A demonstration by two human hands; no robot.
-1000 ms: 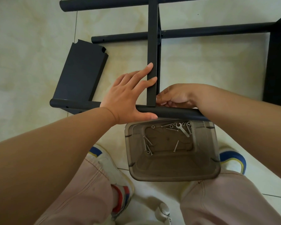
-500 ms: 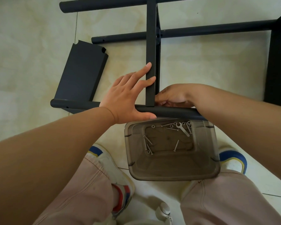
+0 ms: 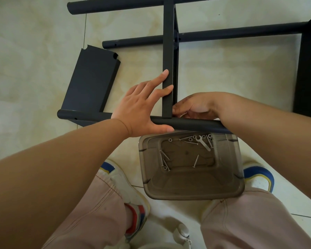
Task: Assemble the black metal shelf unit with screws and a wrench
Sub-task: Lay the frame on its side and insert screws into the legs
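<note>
Shelf edge [image 3: 167, 51] against straight left-hand fingers [image 3: 155, 81], thumb under tube [image 3: 190, 124]; right-hand fingers [image 3: 178, 110] curled at joint.

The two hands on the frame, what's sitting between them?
In the head view, the flat black crossbar stands between the left hand and right hand, its end meeting the round black tube.

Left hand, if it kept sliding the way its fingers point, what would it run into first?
The left hand points up-right along the flat black crossbar it already touches. Farther along, it would likely meet the round tube crossing that bar, though depth is unclear.
</note>
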